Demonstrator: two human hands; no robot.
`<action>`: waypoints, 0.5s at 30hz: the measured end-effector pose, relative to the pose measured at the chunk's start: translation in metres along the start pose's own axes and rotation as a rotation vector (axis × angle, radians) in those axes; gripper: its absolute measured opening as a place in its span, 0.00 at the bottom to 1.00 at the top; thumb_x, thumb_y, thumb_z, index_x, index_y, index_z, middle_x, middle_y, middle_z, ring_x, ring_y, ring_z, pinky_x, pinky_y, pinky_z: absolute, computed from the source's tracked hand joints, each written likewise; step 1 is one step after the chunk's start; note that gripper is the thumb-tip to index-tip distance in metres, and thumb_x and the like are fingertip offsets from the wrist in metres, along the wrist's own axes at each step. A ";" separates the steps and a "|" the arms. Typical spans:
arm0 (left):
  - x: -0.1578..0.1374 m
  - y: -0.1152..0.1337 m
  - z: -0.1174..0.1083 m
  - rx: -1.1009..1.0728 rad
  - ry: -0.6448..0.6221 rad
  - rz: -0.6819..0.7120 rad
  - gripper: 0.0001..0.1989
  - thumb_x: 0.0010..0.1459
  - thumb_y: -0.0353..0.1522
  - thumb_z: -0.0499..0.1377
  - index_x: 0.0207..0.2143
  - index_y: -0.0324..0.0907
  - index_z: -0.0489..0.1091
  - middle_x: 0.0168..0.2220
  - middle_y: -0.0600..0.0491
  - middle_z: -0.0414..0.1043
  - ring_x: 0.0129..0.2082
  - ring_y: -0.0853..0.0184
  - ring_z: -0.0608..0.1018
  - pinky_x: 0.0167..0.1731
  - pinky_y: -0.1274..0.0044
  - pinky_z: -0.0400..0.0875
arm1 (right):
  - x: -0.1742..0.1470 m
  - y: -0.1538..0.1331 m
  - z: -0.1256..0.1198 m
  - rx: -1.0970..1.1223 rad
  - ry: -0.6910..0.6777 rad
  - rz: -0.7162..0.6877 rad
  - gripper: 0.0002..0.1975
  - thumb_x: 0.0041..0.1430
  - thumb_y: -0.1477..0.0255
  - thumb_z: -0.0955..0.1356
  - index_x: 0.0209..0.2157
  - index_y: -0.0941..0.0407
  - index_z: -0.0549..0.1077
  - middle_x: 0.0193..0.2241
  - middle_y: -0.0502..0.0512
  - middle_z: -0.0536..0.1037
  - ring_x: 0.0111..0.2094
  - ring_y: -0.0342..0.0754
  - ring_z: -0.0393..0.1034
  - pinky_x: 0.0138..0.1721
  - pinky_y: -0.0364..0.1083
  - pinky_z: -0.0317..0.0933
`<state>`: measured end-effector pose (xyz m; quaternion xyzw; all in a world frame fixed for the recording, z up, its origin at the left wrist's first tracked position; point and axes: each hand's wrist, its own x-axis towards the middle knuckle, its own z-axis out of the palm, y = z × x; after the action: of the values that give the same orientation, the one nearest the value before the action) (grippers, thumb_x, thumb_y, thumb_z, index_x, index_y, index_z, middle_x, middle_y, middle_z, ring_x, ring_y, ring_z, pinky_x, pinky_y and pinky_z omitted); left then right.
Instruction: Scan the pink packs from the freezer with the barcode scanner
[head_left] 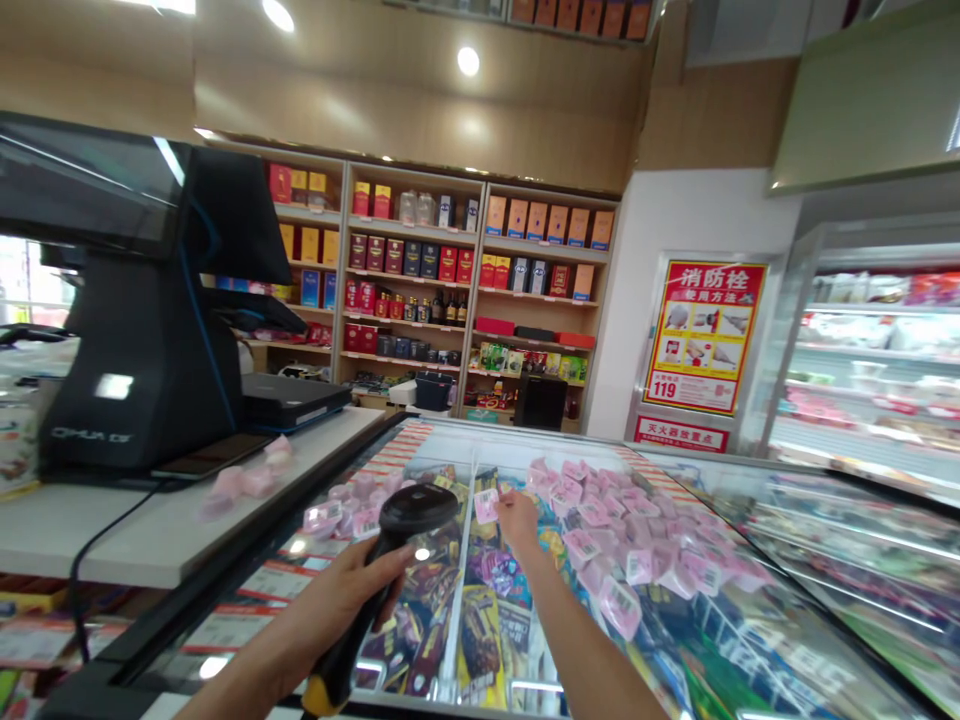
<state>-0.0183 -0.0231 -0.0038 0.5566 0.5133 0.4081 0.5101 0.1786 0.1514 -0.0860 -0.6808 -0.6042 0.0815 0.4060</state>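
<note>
My left hand (351,590) is wrapped round the grip of a black barcode scanner (409,510) with a yellow end, its head tilted over the glass freezer top. In my right hand (519,520), a small pink pack with a barcode label (486,505) is pinched between the fingertips, a little way from the scanner head. To the right of that hand, a large heap of similar pink packs (637,535) lies on the glass. A smaller group of pink packs (337,510) is on the left, partly behind the scanner.
Under the glass of the chest freezer (465,460) lie wrapped frozen goods. A white counter (112,545) on the left bears a cash register (135,350) and a few pink packs (255,482). Shelves of boxes (409,260) stand behind; a refrigerated display (877,370) is at right.
</note>
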 end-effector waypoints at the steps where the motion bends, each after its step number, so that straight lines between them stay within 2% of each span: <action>1: 0.000 0.000 -0.002 0.001 0.029 -0.002 0.19 0.42 0.48 0.54 0.17 0.41 0.60 0.12 0.61 0.59 0.15 0.75 0.61 0.18 0.82 0.55 | -0.001 -0.004 0.004 -0.001 -0.012 -0.002 0.08 0.45 0.78 0.63 0.25 0.59 0.73 0.26 0.55 0.77 0.31 0.46 0.70 0.33 0.39 0.59; 7: -0.002 -0.009 -0.019 -0.065 0.166 0.006 0.18 0.42 0.47 0.55 0.20 0.41 0.61 0.13 0.62 0.59 0.15 0.75 0.61 0.18 0.82 0.54 | -0.013 -0.036 0.035 -0.014 -0.092 -0.042 0.08 0.47 0.77 0.62 0.27 0.58 0.73 0.29 0.55 0.76 0.33 0.46 0.70 0.35 0.40 0.59; 12: 0.000 -0.016 -0.032 -0.037 0.176 0.007 0.18 0.42 0.48 0.54 0.20 0.41 0.61 0.13 0.61 0.59 0.15 0.75 0.61 0.18 0.82 0.55 | -0.024 -0.066 0.058 -0.021 -0.104 -0.106 0.09 0.48 0.76 0.61 0.29 0.59 0.72 0.30 0.57 0.76 0.34 0.47 0.69 0.35 0.42 0.59; 15: 0.003 -0.017 -0.032 -0.003 0.197 -0.001 0.19 0.40 0.48 0.56 0.17 0.41 0.60 0.12 0.61 0.59 0.14 0.74 0.61 0.17 0.82 0.55 | -0.028 -0.078 0.066 -0.003 -0.140 -0.134 0.10 0.48 0.77 0.60 0.29 0.58 0.72 0.30 0.55 0.76 0.34 0.47 0.69 0.36 0.42 0.59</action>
<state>-0.0522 -0.0159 -0.0157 0.5128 0.5606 0.4614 0.4581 0.0728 0.1517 -0.0892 -0.6323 -0.6753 0.1009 0.3661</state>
